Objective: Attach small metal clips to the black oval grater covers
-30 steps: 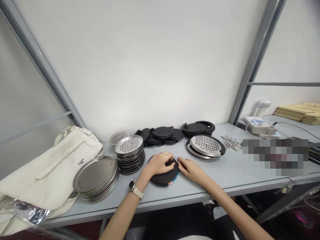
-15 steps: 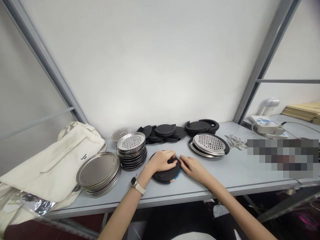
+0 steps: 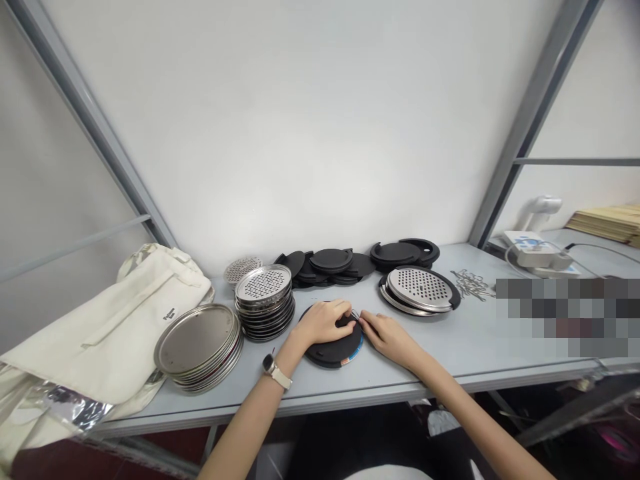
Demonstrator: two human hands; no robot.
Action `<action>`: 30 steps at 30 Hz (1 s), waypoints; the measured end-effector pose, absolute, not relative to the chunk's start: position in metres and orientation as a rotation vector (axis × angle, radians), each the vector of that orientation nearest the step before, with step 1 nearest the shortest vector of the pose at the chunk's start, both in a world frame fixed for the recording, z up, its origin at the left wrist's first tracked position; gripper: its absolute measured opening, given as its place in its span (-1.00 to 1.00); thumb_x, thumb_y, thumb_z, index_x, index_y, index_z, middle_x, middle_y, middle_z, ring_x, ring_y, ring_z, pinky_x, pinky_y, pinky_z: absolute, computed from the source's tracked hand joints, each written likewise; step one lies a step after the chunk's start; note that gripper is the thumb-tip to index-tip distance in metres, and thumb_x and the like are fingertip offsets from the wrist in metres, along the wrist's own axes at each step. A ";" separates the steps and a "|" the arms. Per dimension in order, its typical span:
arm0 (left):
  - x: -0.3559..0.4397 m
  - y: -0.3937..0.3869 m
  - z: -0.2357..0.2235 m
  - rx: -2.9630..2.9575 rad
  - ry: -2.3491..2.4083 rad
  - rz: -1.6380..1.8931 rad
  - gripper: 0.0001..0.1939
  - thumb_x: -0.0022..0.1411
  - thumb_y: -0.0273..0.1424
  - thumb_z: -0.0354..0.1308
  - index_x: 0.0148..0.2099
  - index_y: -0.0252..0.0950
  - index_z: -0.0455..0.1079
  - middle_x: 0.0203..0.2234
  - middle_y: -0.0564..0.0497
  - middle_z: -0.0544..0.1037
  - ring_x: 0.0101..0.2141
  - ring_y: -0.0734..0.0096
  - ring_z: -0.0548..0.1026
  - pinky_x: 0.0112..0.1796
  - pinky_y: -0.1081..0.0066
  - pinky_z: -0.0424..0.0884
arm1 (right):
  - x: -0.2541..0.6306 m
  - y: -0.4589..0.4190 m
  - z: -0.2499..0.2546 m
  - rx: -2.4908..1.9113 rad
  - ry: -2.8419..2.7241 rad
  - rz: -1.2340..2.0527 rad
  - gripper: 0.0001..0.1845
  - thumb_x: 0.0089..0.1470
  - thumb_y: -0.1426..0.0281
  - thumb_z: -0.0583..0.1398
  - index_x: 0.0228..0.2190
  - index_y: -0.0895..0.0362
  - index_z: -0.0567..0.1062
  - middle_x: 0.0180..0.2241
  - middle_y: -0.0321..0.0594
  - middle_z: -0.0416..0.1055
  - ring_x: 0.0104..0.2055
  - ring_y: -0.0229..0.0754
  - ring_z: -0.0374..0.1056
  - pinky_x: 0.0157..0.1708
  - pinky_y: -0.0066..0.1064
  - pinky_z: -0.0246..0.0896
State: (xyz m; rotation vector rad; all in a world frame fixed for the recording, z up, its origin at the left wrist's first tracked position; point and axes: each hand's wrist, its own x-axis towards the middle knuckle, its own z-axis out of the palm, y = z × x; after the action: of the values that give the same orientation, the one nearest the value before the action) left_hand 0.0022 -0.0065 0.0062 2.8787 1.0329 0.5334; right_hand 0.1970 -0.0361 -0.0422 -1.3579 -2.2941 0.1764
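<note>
A round black disc (image 3: pixel 334 351) with a blue and orange strip on its near right rim lies flat on the table in front of me. My left hand (image 3: pixel 327 323) is on top of it, fingers bent and gripping it near its right side. Just beyond that rim, my right hand (image 3: pixel 384 335) is closed in a pinch on a small wire clip (image 3: pixel 355 314). The clip is thin and partly covered by the fingers. Both hands' fingertips almost meet there. Part of the disc is hidden under my left hand.
To the left stand stacked plain metal discs (image 3: pixel 197 340) and stacked perforated metal discs (image 3: pixel 263 285), beside a cream bag (image 3: pixel 110 320). Black round parts (image 3: pixel 330 261) line the wall. Perforated discs with black rims (image 3: pixel 420 289) and loose wire clips (image 3: pixel 473 285) lie at right.
Hardly anything differs. The right fingers and the wire clip have shifted very slightly at the disc's rim; the left hand keeps its place on the disc.
</note>
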 end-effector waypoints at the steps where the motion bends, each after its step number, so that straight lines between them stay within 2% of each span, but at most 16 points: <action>1: 0.002 -0.007 0.006 2.879 1.035 0.532 -0.84 0.24 -0.25 0.06 -0.25 -0.24 0.27 -0.39 0.06 0.46 -0.42 0.40 0.41 -0.41 0.42 0.18 | 0.197 -0.036 -0.043 -1.356 -2.293 0.178 -0.73 0.28 0.37 -0.12 -0.37 0.09 0.29 -0.57 -0.27 0.32 -0.51 -0.16 0.27 -0.47 -0.39 -0.09; 9: 0.002 -0.008 0.008 2.884 1.056 0.517 -0.84 0.23 -0.25 0.07 -0.24 -0.23 0.26 -0.38 0.07 0.46 -0.41 0.39 0.41 -0.41 0.42 0.17 | 0.197 -0.036 -0.043 -1.339 -2.291 0.194 -0.75 0.27 0.37 -0.12 -0.36 0.09 0.29 -0.55 -0.25 0.36 -0.47 -0.14 0.30 -0.45 -0.39 -0.04; 30: -0.001 -0.006 0.006 2.899 1.027 0.491 -0.81 0.26 -0.22 0.02 -0.24 -0.24 0.24 -0.38 0.07 0.47 -0.43 0.40 0.41 -0.42 0.41 0.17 | 0.197 -0.039 -0.040 -1.333 -2.309 0.235 -0.76 0.25 0.35 -0.09 -0.44 0.06 0.24 -0.59 -0.30 0.27 -0.52 -0.17 0.25 -0.47 -0.40 -0.05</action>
State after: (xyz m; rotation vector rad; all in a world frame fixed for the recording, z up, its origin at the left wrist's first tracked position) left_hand -0.0012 -0.0057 0.0057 2.8995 1.0271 0.4907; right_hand 0.1973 -0.0390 -0.0398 -1.3325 -2.3088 0.2348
